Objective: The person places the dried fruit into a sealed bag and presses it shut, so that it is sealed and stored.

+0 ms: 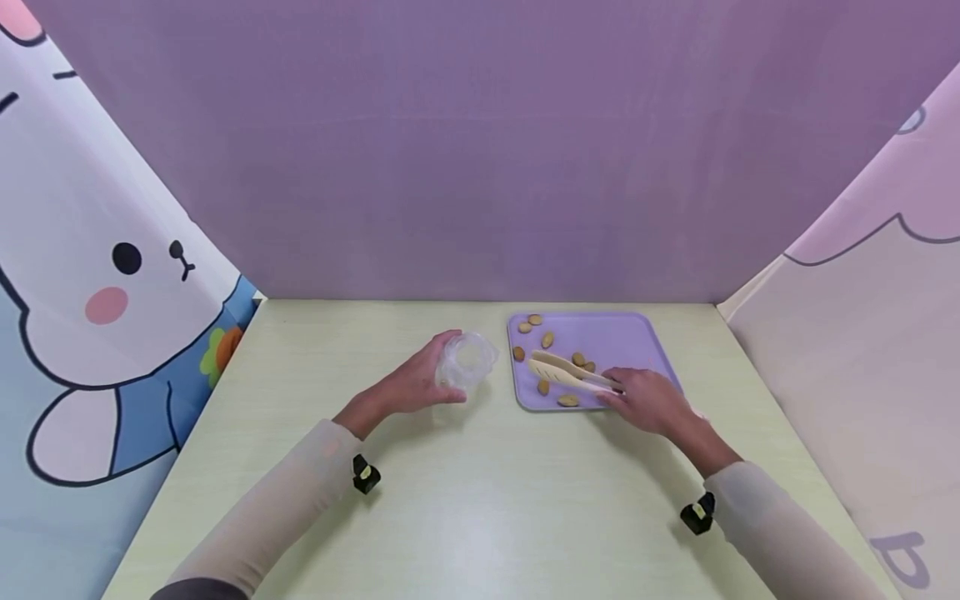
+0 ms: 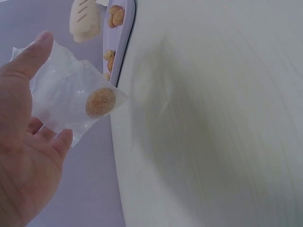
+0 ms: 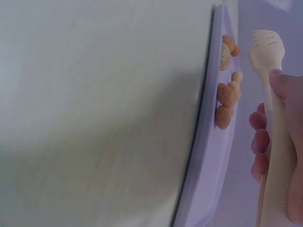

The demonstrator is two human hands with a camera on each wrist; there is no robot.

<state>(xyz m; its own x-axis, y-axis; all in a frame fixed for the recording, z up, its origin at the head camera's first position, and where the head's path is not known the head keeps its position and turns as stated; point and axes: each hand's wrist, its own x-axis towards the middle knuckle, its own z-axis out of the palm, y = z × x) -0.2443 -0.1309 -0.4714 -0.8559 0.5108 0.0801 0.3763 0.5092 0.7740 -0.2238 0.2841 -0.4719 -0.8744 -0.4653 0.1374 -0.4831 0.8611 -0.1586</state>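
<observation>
tabletop catalogue: clear bag in one hand, cream tongs in the other

item one, the left hand (image 1: 412, 379): i log it from my remote station as gripping, thumb on one side and fingers on the other, a clear, crinkled, thin plastic bag (image 2: 59, 90). the bag is held above the table, just left of the tray; its film is glossy and bunched into peaks and corners. one round, brown, wrinkle-shelled nut (image 2: 100, 102) shows through the film near a pointed corner.

item two, the right hand (image 1: 648, 400): fingers wrapped round a pair of smooth, matte, cream plastic tongs (image 1: 557, 376), with rounded, slotted heads and raised lettering on one arm. i read the heads as parted, hanging over the tray.

item three, a lilac, rectangular plastic tray (image 1: 633, 337): rounded corners, low raised rim, flat on the table.

item four, tan-brown oval nuts (image 1: 547, 339): rough-skinned, scattered mostly over the tray's left half, some touching; i count at least eight.

item five, a pale yellow-green table (image 1: 465, 508): faint wood grain, soft sheen.

item six, a plain purple backing sheet (image 1: 480, 150): upright behind the table.

item seven, cream long sleeves (image 1: 288, 496): a small black device beside each cuff.
</observation>
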